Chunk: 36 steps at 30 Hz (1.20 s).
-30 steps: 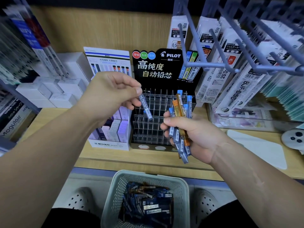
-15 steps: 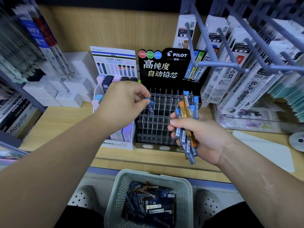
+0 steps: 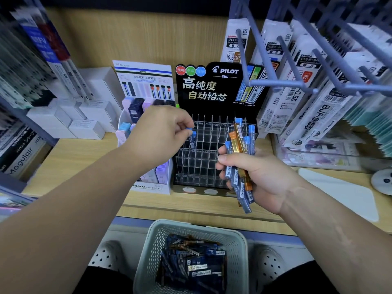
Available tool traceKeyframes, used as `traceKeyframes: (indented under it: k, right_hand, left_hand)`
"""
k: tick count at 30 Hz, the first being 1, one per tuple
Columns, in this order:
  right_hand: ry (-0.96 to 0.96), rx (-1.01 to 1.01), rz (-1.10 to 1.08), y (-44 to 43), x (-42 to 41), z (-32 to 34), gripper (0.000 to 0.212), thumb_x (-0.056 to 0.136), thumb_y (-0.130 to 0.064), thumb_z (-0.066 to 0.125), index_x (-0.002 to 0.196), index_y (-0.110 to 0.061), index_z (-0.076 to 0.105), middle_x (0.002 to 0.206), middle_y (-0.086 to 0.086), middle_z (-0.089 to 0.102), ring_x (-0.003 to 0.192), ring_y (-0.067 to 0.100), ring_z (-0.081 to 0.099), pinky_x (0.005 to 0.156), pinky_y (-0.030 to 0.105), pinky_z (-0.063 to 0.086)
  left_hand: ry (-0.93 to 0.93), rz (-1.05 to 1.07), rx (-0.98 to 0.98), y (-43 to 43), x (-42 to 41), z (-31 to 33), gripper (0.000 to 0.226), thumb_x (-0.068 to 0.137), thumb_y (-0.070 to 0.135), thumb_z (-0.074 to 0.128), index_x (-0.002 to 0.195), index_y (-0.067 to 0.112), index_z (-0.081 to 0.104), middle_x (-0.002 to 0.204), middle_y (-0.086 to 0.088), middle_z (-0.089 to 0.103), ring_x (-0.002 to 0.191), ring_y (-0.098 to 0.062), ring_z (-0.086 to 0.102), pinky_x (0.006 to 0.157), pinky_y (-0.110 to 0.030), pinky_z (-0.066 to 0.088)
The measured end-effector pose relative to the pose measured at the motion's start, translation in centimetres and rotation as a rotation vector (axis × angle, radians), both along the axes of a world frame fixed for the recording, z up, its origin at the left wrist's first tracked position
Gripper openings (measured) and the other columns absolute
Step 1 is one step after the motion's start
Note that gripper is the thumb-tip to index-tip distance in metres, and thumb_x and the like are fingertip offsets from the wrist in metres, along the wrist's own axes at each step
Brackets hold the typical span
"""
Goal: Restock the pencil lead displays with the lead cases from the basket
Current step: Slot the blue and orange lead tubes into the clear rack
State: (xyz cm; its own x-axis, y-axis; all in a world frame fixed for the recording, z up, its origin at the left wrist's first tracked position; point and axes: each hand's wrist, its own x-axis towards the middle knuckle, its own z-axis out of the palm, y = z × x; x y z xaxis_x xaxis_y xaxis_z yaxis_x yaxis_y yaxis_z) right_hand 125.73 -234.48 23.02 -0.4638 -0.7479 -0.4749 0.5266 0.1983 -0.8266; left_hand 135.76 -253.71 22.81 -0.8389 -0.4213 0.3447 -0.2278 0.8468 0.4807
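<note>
Over the last second the left hand (image 3: 161, 132) has carried its single lead case (image 3: 192, 137) from the open space between the two hands up to the upper-left corner of the clear rack (image 3: 210, 160). The case has swung from a slant to nearly upright. The fingers (image 3: 186, 124) pinch its blue cap, and its body seems to be at or just inside a cell in the rack's left columns; how deep, I cannot tell. The right hand (image 3: 263, 179), centre right of the frame, has hardly shifted. Its fingers and thumb curl round a fanned bundle of cases (image 3: 239, 162), mostly blue-capped with an orange one among them.

The step in hand is seating one case in a slot. Next, I judge, the pinch should let go once the case stands by itself. Then the left hand should draw another from the bundle and match it to the grade labels on the cells.

The rack stands under a black PILOT header on the wooden shelf (image 3: 84, 158) and looks almost wholly unfilled. The basket (image 3: 146, 253) at bottom centre holds a thick heap of loose cases (image 3: 195, 264), so much restocking remains. The MONO display (image 3: 152, 186) just left of the rack holds pastel cases.
</note>
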Motion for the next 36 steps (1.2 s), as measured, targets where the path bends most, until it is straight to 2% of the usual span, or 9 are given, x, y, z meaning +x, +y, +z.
traceKeyframes:
  k: [3,7,13,16,20,23,25,31,36]
  right_hand:
    - [0.009,0.002,0.001,0.0,-0.1,-0.1,0.018,0.086,-0.001,0.071,0.102,-0.009,0.07,0.078,0.007,0.07,0.065,0.012,0.067,0.054,0.021,0.052]
    - [0.013,-0.018,-0.011,0.0,-0.2,-0.2,0.021,0.084,-0.002,0.072,0.103,-0.01,0.07,0.078,0.007,0.071,0.065,0.013,0.067,0.056,0.022,0.052]
    - [0.038,-0.031,-0.016,-0.1,-0.1,-0.2,0.04,0.063,-0.015,0.079,0.102,-0.013,0.072,0.074,0.003,0.069,0.064,0.012,0.065,0.062,0.027,0.05]
    - [0.051,-0.011,-0.033,-0.1,-0.2,-0.4,0.041,0.064,-0.015,0.08,0.104,-0.013,0.072,0.073,0.001,0.069,0.064,0.011,0.065,0.063,0.028,0.05]
    - [0.027,-0.016,0.001,-0.2,-0.1,-0.5,0.034,0.067,-0.014,0.08,0.1,-0.014,0.072,0.073,0.002,0.069,0.064,0.013,0.063,0.062,0.03,0.047]
    - [0.041,-0.055,0.08,-0.3,0.3,-0.3,0.032,0.066,-0.016,0.078,0.097,-0.014,0.07,0.072,0.001,0.067,0.064,0.012,0.063,0.058,0.028,0.046]
    - [0.049,-0.062,0.108,-0.4,0.5,-0.2,0.029,0.066,-0.015,0.077,0.093,-0.014,0.069,0.071,0.002,0.066,0.062,0.012,0.062,0.057,0.028,0.046]
    - [0.062,-0.059,0.128,-0.3,0.4,-0.1,0.01,0.072,-0.011,0.076,0.078,-0.017,0.071,0.071,0.004,0.067,0.062,0.016,0.062,0.056,0.029,0.048]
    - [0.082,-0.083,0.104,-0.2,0.0,-0.3,0.013,0.075,-0.01,0.075,0.069,-0.022,0.074,0.071,0.005,0.065,0.063,0.017,0.059,0.058,0.03,0.045]
  left_hand:
    - [0.036,-0.034,-0.074,-0.1,-0.3,-1.1,0.007,0.079,0.008,0.079,0.083,0.013,0.078,0.077,0.003,0.066,0.064,0.005,0.049,0.066,-0.024,0.046]
    - [0.01,-0.017,-0.177,-0.1,-0.7,-2.3,0.005,0.076,0.014,0.082,0.079,0.016,0.078,0.081,0.002,0.065,0.072,-0.02,0.063,0.06,-0.039,0.055]
    - [-0.03,0.041,-0.23,0.4,-1.2,-2.3,0.013,0.077,0.017,0.08,0.074,0.019,0.067,0.075,0.006,0.056,0.071,-0.024,0.06,0.057,-0.038,0.051]
    - [-0.039,0.038,-0.195,0.6,-1.1,-1.8,0.014,0.078,0.016,0.078,0.077,0.022,0.066,0.073,0.01,0.055,0.072,-0.018,0.058,0.061,-0.033,0.048]
    - [0.024,0.03,0.21,2.2,-0.8,-0.6,0.004,0.085,0.02,0.075,0.087,0.023,0.073,0.07,0.01,0.064,0.062,0.0,0.056,0.062,-0.018,0.046]
    - [0.034,0.027,0.707,3.9,-0.7,0.5,0.008,0.092,0.022,0.069,0.087,0.024,0.075,0.075,0.002,0.071,0.054,-0.003,0.051,0.058,-0.02,0.043]
    - [-0.006,-0.001,0.898,4.7,-0.6,0.9,0.012,0.094,0.019,0.066,0.087,0.019,0.075,0.072,0.0,0.07,0.052,-0.008,0.046,0.053,-0.021,0.042]
    - [-0.004,-0.024,0.989,4.7,-0.4,0.7,0.006,0.087,0.016,0.074,0.083,0.018,0.077,0.068,-0.005,0.066,0.054,-0.013,0.042,0.048,-0.02,0.038]
    - [-0.033,-0.061,1.044,5.0,-0.7,0.5,0.008,0.087,0.016,0.074,0.095,0.017,0.077,0.062,-0.003,0.064,0.055,-0.012,0.041,0.048,-0.02,0.036]
